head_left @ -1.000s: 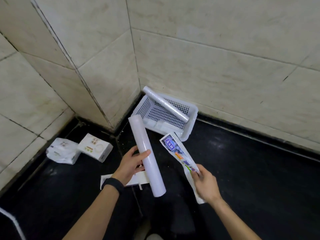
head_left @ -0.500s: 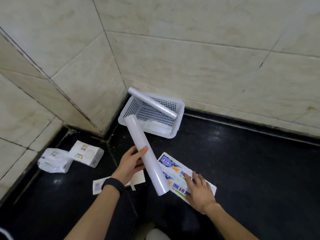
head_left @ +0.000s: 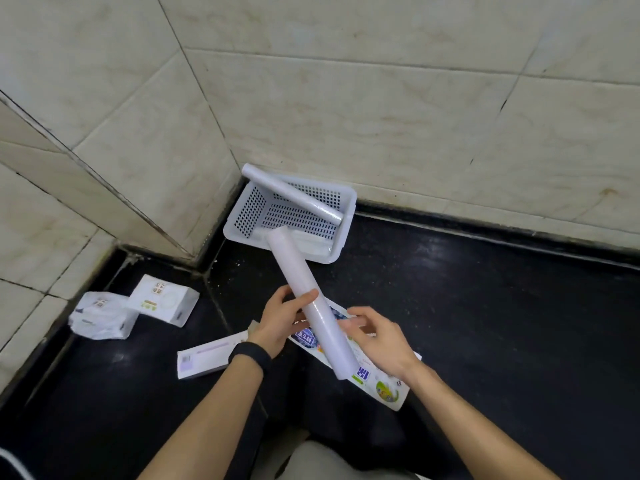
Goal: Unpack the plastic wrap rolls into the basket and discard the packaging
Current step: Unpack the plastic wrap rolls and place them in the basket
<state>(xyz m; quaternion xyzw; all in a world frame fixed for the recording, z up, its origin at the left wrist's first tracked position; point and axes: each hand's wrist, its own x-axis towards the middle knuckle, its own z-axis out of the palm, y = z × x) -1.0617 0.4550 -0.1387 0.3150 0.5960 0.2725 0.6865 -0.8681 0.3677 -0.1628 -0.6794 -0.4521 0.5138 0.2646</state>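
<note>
1. The black floor (head_left: 485, 323) carries everything; by my reading you are about midway through the task, with nothing discarded so far.
2. The white perforated basket (head_left: 247, 213) sits in the corner against the tiled wall; one roll already lies in it, so the unpacking is partly done; something pale and flat also rests on its bottom, and I cannot tell what it is.
3. The printed packaging (head_left: 384, 389) lies flat on the floor under your hands and looks empty; throwing it away is left to do, and no bin is in view.
4. The bare roll (head_left: 299, 277) is out of its wrapper but not yet in the basket; it hangs tilted above the floor, its far end over the basket's near rim and its near end over the packaging.
5. The stowed roll (head_left: 294, 197) lies slantwise in the basket; one end sticks up past the back left corner, and the other is down by the right wall.
6. Your left grip (head_left: 277, 323) holds the bare roll at about mid-length; the thumb lies over the top and the fingers curl beneath, so the roll sticks out about equally ahead of and behind it.
7. Your right grip (head_left: 377, 337) holds nothing; its fingers are straight and reach towards the roll's lower half from the right; I cannot tell whether they touch it or stop just short.
</note>
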